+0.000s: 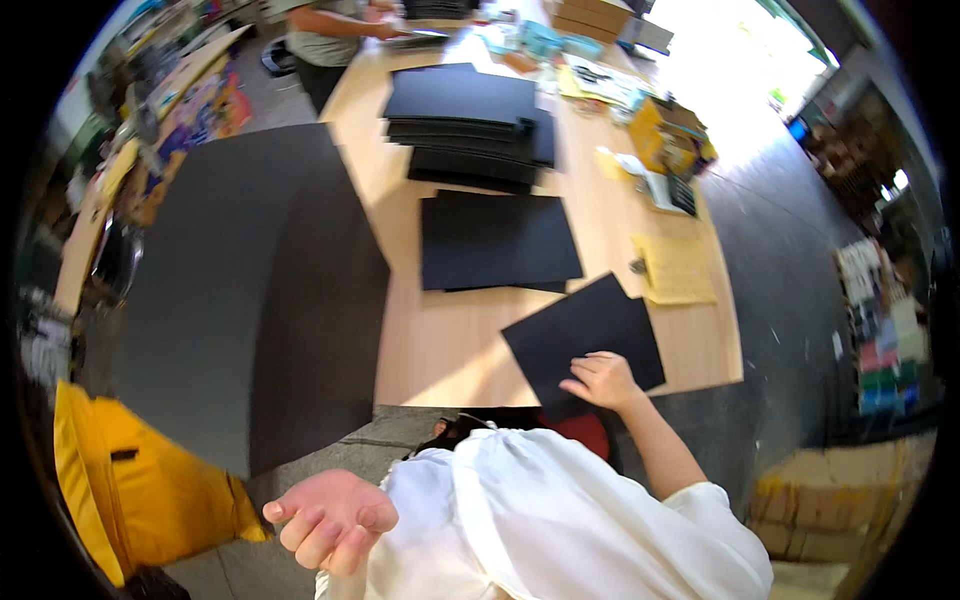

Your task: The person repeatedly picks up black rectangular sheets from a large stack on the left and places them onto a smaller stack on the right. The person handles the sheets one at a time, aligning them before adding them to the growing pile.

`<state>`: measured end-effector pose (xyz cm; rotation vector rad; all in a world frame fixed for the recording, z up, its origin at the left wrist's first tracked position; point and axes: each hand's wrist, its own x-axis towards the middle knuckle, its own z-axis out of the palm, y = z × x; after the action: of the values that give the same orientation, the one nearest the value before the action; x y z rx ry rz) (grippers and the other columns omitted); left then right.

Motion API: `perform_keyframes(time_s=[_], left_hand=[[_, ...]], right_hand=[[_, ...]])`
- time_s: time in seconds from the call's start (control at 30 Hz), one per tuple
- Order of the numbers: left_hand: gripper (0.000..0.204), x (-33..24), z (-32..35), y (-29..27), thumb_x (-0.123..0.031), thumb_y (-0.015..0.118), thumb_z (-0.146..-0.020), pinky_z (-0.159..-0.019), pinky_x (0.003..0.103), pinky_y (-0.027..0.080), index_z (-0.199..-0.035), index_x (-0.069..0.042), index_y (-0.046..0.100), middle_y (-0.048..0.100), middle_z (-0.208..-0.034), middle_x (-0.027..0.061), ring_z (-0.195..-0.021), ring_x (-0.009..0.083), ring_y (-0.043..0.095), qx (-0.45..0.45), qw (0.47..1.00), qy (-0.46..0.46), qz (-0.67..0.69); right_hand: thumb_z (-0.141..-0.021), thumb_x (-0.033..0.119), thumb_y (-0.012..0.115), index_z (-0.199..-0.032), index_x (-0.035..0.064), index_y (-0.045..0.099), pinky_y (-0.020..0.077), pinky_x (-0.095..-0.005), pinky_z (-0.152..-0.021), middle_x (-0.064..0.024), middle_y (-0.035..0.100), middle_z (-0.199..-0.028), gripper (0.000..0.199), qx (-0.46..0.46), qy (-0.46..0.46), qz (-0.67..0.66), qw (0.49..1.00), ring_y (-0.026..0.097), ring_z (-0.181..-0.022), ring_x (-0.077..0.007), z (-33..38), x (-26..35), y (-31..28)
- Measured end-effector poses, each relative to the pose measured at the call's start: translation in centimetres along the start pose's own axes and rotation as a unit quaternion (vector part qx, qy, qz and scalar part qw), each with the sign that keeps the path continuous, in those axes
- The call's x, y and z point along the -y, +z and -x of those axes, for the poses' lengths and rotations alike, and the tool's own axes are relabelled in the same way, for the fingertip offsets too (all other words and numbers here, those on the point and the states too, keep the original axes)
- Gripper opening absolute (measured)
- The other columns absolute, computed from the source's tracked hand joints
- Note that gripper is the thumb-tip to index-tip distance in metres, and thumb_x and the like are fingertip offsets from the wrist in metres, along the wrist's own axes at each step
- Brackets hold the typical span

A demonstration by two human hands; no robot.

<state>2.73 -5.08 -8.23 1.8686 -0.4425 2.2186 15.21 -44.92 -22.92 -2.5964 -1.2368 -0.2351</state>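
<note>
"Black card, by the look of it — where did it lie?"

"Under the right hand (603, 380): black sheets (560, 335) at the near end of the table (440, 345), at least two, judging by the edges."

"And the grip?"

"Right fingers loosely spread on top, pinching nothing. The left hand (335, 520) was palm up, fingers half curled, empty, well apart from them."

"Which step?"

"Steadying or squaring the sheets, I judged. The next move called for the left hand at their free edge."

"Counts?"

"One low pile (495, 240) beyond the right hand, leftward; one tall stack (460, 100) farther on — layers too blurred to count. One yellow paper (680, 270) beyond it, rightward; one large dark panel (210, 280) beyond the left hand."
</note>
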Motion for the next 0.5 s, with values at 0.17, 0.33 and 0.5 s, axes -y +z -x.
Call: perform_keyframes(time_s=[0.17,0.33,0.5], left_hand=[[0.018,2.0,-1.5,-2.4,-0.018,0.051,-0.085,-0.099,0.046,0.036,-0.103,-0.013,0.049,0.047,-0.102,0.0075,-0.1,0.0251,0.048,-0.009,0.994,-0.027,-0.11],[0.024,2.7,-1.6,-3.0,-0.025,0.046,-0.092,-0.104,0.045,0.034,-0.11,-0.008,0.048,0.046,-0.121,0.0134,-0.116,0.0268,0.045,-0.013,0.979,-0.189,-0.083],[0.024,2.1,-1.9,-2.7,-0.019,0.041,-0.093,-0.108,0.045,0.029,-0.112,-0.007,0.047,0.043,-0.128,0.0145,-0.122,0.0279,0.042,-0.015,0.962,-0.266,-0.052]], right_hand=[[-0.072,0.014,0.079,-0.094,0.0045,0.071,0.056,-0.0361,-0.079,-0.0089,0.071,-0.102,0.025,-0.216,-0.172,-0.105,0.955,0.069,-0.087,-0.0259,-17.6,8.4,-9.0],[-0.075,0.013,0.076,-0.099,0.0068,0.072,0.0518,-0.04,-0.092,-0.0104,0.067,-0.115,0.025,-0.16,-0.398,-0.294,0.854,0.063,-0.11,-0.0287,-29.2,18.4,-17.4],[-0.079,0.025,0.073,-0.102,0.0089,0.073,0.0456,-0.0402,-0.102,-0.0108,0.066,-0.12,0.027,-0.019,-0.519,-0.344,0.782,0.057,-0.121,-0.0281,-35.1,23.3,-16.4]])
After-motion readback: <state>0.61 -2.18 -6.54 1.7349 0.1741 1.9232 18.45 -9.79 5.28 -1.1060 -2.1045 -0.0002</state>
